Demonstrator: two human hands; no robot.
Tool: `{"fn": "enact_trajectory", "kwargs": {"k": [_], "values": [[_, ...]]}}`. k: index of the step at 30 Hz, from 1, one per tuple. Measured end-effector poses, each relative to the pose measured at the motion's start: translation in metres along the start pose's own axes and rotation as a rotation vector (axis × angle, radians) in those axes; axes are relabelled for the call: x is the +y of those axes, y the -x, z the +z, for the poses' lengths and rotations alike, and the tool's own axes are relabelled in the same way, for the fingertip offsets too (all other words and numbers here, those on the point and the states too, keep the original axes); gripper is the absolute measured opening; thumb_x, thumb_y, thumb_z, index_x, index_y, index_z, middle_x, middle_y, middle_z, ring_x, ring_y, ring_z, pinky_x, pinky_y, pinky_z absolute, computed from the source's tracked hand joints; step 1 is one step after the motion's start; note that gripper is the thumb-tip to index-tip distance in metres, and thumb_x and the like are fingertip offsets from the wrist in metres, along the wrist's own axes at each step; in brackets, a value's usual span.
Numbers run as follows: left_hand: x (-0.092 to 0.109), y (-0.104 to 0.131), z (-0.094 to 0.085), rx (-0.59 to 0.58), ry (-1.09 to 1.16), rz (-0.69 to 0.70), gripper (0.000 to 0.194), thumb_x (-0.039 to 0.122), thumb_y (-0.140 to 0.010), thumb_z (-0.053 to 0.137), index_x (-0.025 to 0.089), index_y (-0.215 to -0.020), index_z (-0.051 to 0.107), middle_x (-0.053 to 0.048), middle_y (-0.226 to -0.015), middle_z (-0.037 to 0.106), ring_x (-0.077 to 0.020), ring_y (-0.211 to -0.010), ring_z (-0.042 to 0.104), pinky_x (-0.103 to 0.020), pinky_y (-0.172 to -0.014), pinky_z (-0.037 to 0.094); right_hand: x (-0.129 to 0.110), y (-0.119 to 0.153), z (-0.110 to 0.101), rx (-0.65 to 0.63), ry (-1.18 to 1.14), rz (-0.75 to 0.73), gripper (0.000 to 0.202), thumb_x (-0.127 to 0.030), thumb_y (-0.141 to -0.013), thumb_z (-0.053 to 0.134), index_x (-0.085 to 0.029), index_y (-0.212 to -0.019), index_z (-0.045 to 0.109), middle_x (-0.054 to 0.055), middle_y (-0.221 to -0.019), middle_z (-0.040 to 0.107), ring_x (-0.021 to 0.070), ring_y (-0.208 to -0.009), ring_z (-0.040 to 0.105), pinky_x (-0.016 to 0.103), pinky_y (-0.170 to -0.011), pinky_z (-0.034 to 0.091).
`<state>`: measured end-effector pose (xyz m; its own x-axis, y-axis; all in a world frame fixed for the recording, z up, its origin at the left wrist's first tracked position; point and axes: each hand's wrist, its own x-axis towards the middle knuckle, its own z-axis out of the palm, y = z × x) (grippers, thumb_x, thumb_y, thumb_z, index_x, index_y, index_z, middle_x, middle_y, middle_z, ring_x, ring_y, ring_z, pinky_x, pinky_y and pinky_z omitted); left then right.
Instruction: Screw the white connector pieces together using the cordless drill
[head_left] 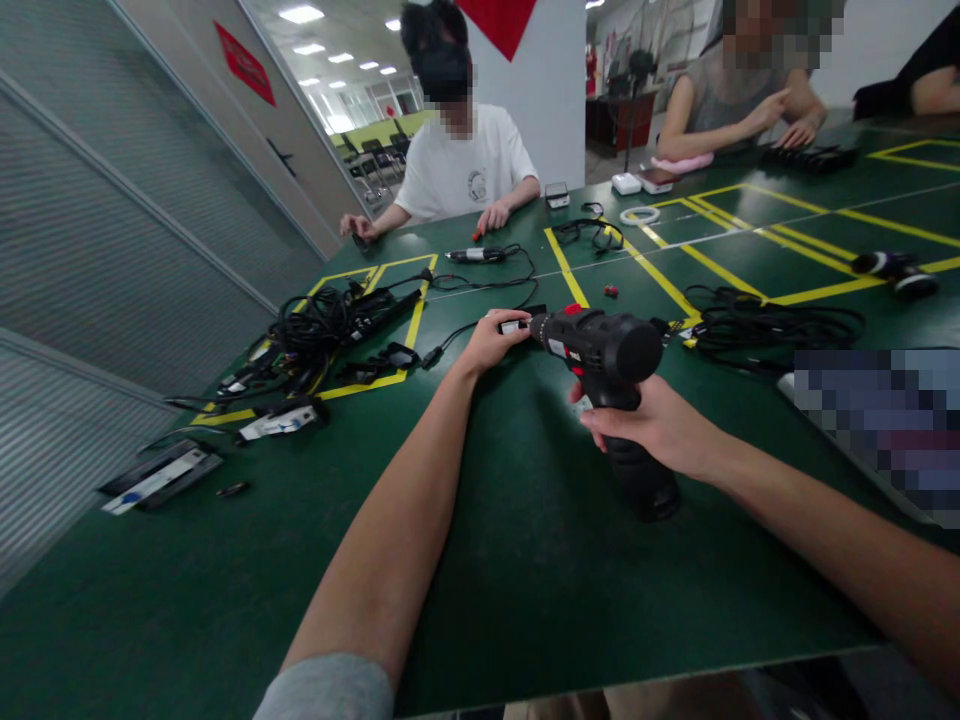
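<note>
A black cordless drill (600, 345) with red accents is gripped by its handle in my right hand (667, 425), its chuck pointing away and to the left. My left hand (491, 345) is closed on a small black part with a white label (513, 326), holding it at the table surface. The drill's tip reaches that part, though whether the bit touches it I cannot tell. A light from the drill falls on the table below it. Just left of my left hand lies a black cable end (433, 356).
Tangled black cables (322, 325) lie at the left, with a black-and-white part (281, 422) nearby. More cables (772, 325) are at the right, beside a blurred screen device (885, 430). A corded screwdriver (478, 255) lies ahead. Across the table sit other people.
</note>
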<state>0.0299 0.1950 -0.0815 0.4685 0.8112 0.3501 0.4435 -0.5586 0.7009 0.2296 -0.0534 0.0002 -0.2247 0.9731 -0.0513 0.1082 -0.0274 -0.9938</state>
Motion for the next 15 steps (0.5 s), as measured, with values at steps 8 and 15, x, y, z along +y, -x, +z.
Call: {"fn": "enact_trajectory", "kwargs": {"k": [8, 15], "values": [[-0.0016, -0.0005, 0.0007, -0.002, 0.036, -0.014, 0.039, 0.039, -0.074, 0.072, 0.022, -0.109, 0.072, -0.005, -0.114, 0.068, -0.0221, -0.108, 0.058, -0.038, -0.103, 0.044, 0.0066, -0.003, 0.0008, 0.009, -0.03, -0.02, 0.023, -0.031, -0.082, 0.071, -0.018, -0.093, 0.056, -0.002, -0.067, 0.059, 0.0158, -0.062, 0.057, 0.033, -0.062, 0.046], [0.0012, 0.0002, -0.0006, -0.008, 0.03, -0.005, 0.038, 0.039, -0.074, 0.071, 0.022, -0.108, 0.072, -0.005, -0.115, 0.068, -0.022, -0.11, 0.058, -0.037, -0.104, 0.043, 0.0004, -0.0004, 0.0021, 0.009, -0.009, 0.009, 0.03, -0.034, -0.08, 0.072, -0.017, -0.1, 0.058, -0.001, -0.069, 0.06, 0.0158, -0.063, 0.057, 0.031, -0.06, 0.045]]}}
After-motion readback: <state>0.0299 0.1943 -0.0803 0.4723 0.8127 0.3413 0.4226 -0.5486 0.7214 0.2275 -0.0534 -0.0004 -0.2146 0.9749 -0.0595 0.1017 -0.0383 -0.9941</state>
